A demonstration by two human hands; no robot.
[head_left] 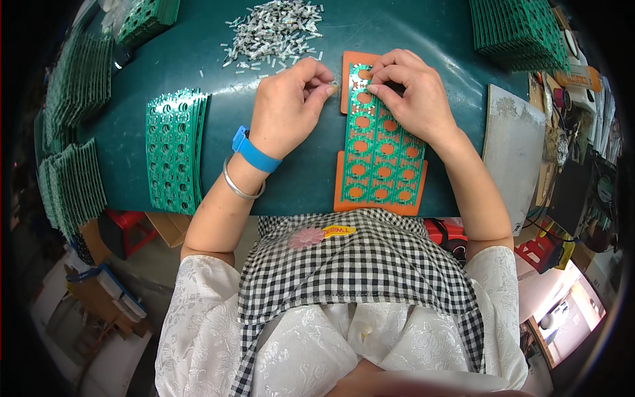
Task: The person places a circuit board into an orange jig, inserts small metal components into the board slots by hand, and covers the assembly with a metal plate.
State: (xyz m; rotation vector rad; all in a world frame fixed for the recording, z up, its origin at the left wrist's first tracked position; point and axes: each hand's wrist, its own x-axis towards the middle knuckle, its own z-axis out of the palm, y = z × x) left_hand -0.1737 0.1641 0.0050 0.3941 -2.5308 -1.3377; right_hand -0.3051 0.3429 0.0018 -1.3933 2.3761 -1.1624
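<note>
A green circuit board panel (372, 152) with rows of round cut-outs lies on an orange backing plate (339, 182), in front of me and slightly to the right. My right hand (417, 96) rests over the panel's upper end, thumb and forefinger pinched close together at a cut-out; anything between them is too small to tell. To the panel's left, my left hand (286, 102) is closed in a pinch, with a tiny piece at the fingertips that I cannot make out. Beyond that hand lies a heap of small pale, silvery strips (274, 33).
On the left of the green tabletop (291, 188) lies a stack of green panels (173, 149). More panels stand in stacks at the far left (76, 86) and far right (512, 33). A grey plate (516, 149) lies along the right side, near assorted clutter.
</note>
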